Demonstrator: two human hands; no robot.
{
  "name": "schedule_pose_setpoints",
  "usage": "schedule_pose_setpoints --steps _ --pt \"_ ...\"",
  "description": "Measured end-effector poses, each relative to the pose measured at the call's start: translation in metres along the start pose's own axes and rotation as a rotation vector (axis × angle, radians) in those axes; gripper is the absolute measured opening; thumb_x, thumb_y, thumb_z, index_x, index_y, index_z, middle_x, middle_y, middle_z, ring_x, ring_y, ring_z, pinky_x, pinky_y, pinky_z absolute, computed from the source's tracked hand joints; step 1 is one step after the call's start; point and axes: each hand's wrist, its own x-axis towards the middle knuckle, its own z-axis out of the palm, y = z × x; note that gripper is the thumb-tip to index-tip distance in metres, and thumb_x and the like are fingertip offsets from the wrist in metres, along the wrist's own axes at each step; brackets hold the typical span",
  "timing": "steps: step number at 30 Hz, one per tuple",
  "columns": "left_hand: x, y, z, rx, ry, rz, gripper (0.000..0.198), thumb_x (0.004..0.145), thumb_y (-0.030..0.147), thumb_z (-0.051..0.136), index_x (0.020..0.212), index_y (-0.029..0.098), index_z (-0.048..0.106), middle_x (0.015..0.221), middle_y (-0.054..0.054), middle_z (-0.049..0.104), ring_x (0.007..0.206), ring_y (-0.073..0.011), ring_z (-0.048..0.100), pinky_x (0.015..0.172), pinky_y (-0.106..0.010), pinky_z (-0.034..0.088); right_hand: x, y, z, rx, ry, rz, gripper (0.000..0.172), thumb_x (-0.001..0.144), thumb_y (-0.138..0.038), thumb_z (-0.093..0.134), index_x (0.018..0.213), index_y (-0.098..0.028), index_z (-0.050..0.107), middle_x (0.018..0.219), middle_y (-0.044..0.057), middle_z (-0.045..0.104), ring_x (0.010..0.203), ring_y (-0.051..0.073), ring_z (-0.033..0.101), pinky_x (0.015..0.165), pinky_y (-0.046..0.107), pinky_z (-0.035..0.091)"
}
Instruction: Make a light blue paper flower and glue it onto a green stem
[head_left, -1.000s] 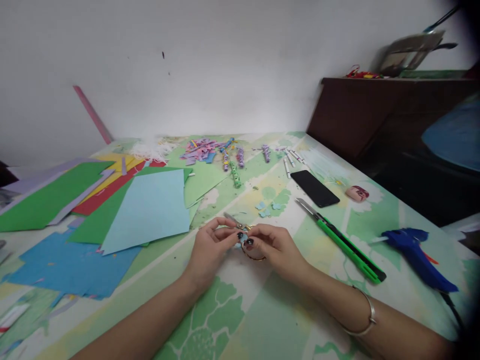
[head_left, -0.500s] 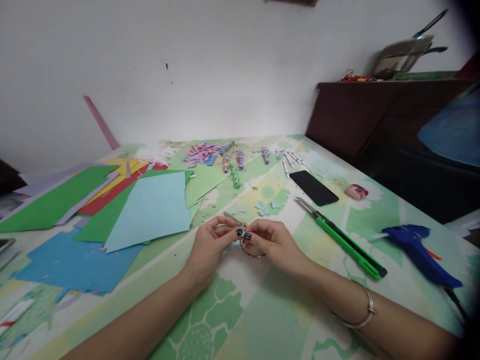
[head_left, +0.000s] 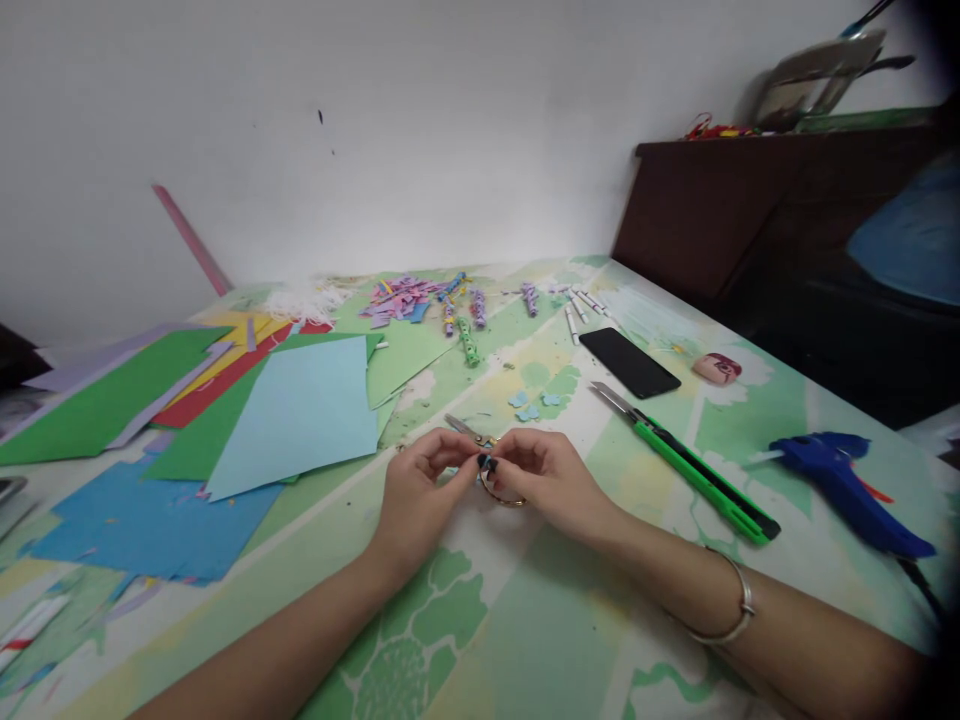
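My left hand (head_left: pixel 420 495) and my right hand (head_left: pixel 559 487) meet over the middle of the table, thumbs and fingertips pinched together. Between them is a small light blue paper piece, mostly covered by my fingers; its shape cannot be made out. Under my fingers lies a pair of scissors (head_left: pixel 460 427), the blades pointing away to the left and a gold-coloured handle loop showing below my right fingers. Just beyond my hands are several small light blue paper cutouts (head_left: pixel 528 412). To the right rests a green utility knife (head_left: pixel 697 475) with its blade out.
Sheets of coloured paper (head_left: pixel 296 410) spread over the left side. At the back are a pile of paper scraps (head_left: pixel 403 298), decorated paper rolls (head_left: pixel 468 342) and white sticks (head_left: pixel 572 325). A black phone (head_left: pixel 630 362) and a blue glue gun (head_left: pixel 847 490) lie to the right.
The view has shifted slightly. My hands stay together, fingertips pressed a little closer, and more of the scissors' blades shows beyond them.
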Motion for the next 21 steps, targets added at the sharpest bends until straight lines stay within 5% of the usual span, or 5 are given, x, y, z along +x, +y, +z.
schedule_pose_setpoints --steps 10,21 --pt "0.002 0.004 -0.002 -0.179 -0.026 -0.176 0.020 0.066 0.025 0.072 0.079 0.017 0.059 0.066 -0.003 0.070 0.061 -0.0153 0.065 0.061 -0.024 0.049 0.001 -0.010 -0.008 -0.099 -0.062 -0.075 0.007 0.073 -0.018 0.055 0.072 -0.015 0.061 0.062 0.000 0.055 0.057 0.009 0.047 0.051 0.020 0.038" --pt "0.005 -0.004 -0.005 -0.329 -0.096 -0.249 0.028 0.064 0.019 0.074 0.087 0.016 0.058 0.075 -0.005 0.073 0.066 -0.0143 0.066 0.067 -0.026 0.051 0.009 -0.013 -0.018 -0.018 -0.015 0.008 0.007 0.065 -0.016 0.053 0.068 -0.014 0.059 0.059 -0.002 0.057 0.053 0.009 0.050 0.052 0.021 0.038"
